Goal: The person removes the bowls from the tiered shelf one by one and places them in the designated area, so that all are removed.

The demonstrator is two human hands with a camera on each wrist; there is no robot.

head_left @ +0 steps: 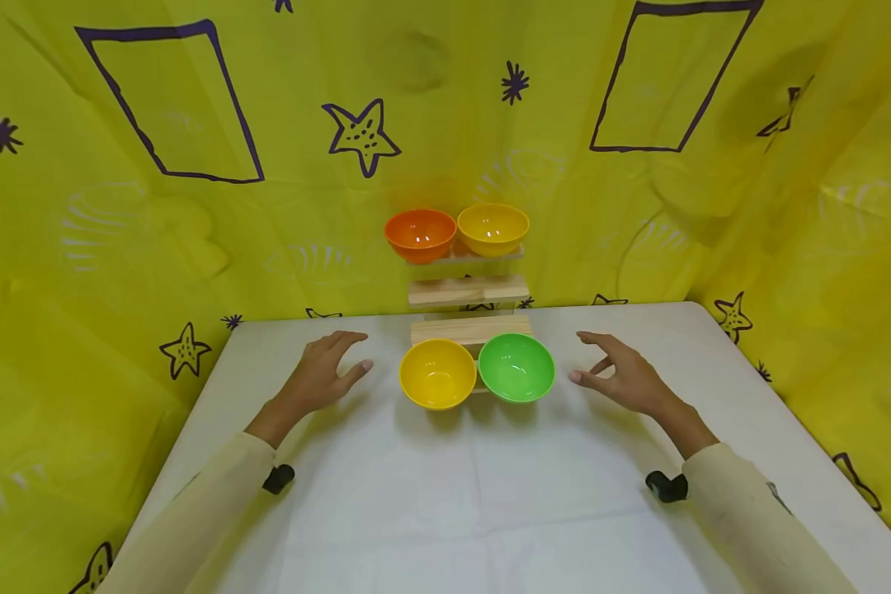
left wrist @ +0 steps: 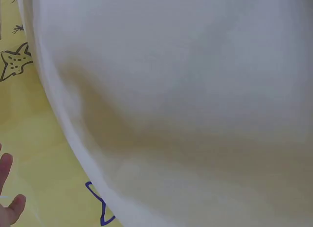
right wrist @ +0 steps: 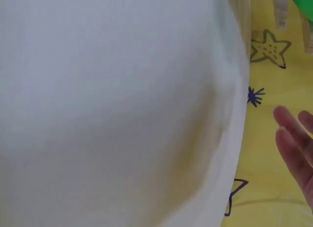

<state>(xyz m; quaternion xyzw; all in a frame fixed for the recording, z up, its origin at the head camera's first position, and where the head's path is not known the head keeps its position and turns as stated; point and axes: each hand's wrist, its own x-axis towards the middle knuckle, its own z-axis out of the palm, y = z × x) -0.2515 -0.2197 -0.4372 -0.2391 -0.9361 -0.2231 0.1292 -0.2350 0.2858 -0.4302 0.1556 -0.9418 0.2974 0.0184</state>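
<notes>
Two bowls sit on the lowest step of a wooden stand in the head view: a yellow bowl (head_left: 438, 374) on the left and a green bowl (head_left: 516, 368) on the right. On its top step are an orange bowl (head_left: 420, 234) and another yellow bowl (head_left: 493, 229). My left hand (head_left: 321, 371) hovers left of the front yellow bowl, thumb and fingers apart, holding nothing. Right of the green bowl, my right hand (head_left: 624, 375) is likewise empty, fingers relaxed. Neither hand touches a bowl. Parts of the fingertips (left wrist: 17, 205) show in the left wrist view.
The wooden stand (head_left: 468, 290) has bare middle steps and stands at the back of a white-covered table (head_left: 386, 511). A yellow patterned curtain (head_left: 282, 239) hangs behind and along both sides. Dark wrist-camera pieces stick out by both sleeves.
</notes>
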